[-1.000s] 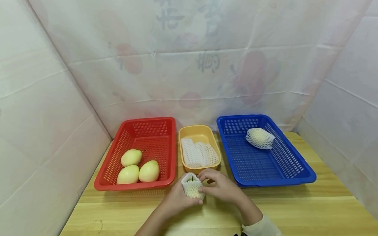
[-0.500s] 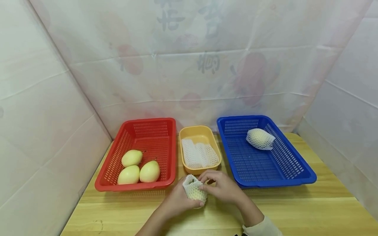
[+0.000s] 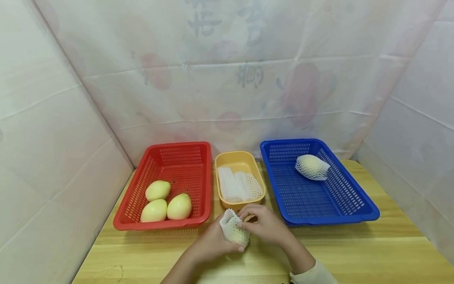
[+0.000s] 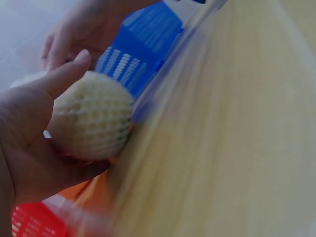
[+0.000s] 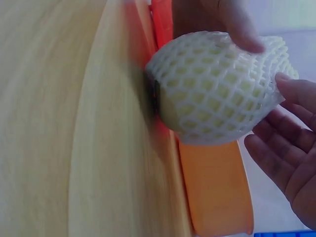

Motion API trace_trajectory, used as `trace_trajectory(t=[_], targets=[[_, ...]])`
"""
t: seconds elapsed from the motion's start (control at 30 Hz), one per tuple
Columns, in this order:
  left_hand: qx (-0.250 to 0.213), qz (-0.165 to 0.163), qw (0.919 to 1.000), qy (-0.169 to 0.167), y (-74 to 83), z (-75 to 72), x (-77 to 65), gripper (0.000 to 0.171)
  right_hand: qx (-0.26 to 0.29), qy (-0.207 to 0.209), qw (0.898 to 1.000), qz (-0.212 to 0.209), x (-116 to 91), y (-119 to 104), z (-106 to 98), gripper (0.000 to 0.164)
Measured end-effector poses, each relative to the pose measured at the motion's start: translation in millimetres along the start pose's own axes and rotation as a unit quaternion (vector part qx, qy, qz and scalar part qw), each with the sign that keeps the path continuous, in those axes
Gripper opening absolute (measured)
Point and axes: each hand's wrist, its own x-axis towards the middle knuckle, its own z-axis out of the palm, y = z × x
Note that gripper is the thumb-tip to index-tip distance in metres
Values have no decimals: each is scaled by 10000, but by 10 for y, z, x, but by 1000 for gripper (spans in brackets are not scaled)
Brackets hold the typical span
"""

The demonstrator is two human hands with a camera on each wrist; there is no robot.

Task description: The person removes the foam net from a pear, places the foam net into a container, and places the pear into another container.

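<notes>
A pale yellow pear (image 5: 170, 111) sits inside a white foam net sleeve (image 3: 238, 232), held over the front of the table. My left hand (image 3: 212, 241) grips the netted pear from the left, its thumb along the near side. The thumb and fingers show around the pear (image 4: 91, 116) in the left wrist view. At the sleeve's open upper end, my right hand (image 3: 266, 225) pinches the net's edge between thumb and finger. In the right wrist view the pear's dark-marked bottom end pokes out of the net's other end. The stem is hidden in the head view.
A red basket (image 3: 205, 177) on the left holds 3 bare pears (image 3: 179, 206). Behind my hands, a yellow-orange tub (image 3: 241, 156) contains several foam net sleeves (image 3: 235, 184). One netted pear (image 3: 312, 167) lies in the blue basket (image 3: 283, 219) on the right.
The pear has tilted slightly to the right in my left hand. Its stem, seen a second ago, is now hidden by the net's edge, which stands higher around it. My right hand has barely shifted.
</notes>
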Motion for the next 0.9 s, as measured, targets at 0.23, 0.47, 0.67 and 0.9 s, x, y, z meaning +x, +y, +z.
trace_trajectory(t=[0.23,0.47,0.67,0.9], targets=[[26,-213,9997,-146,7,-67,-28,61,192,3,9996,193,10,38,-19,5],[256,-71,9996,126,8,29,4,57,-49,174,9998,-130,8,7,20,5],[117,-182,9996,160,23,36,9,58,101,182,9998,64,22,-32,18,9],[66,-43,9994,322,27,11,52,49,497,-518,9960,538,25,101,-66,43]])
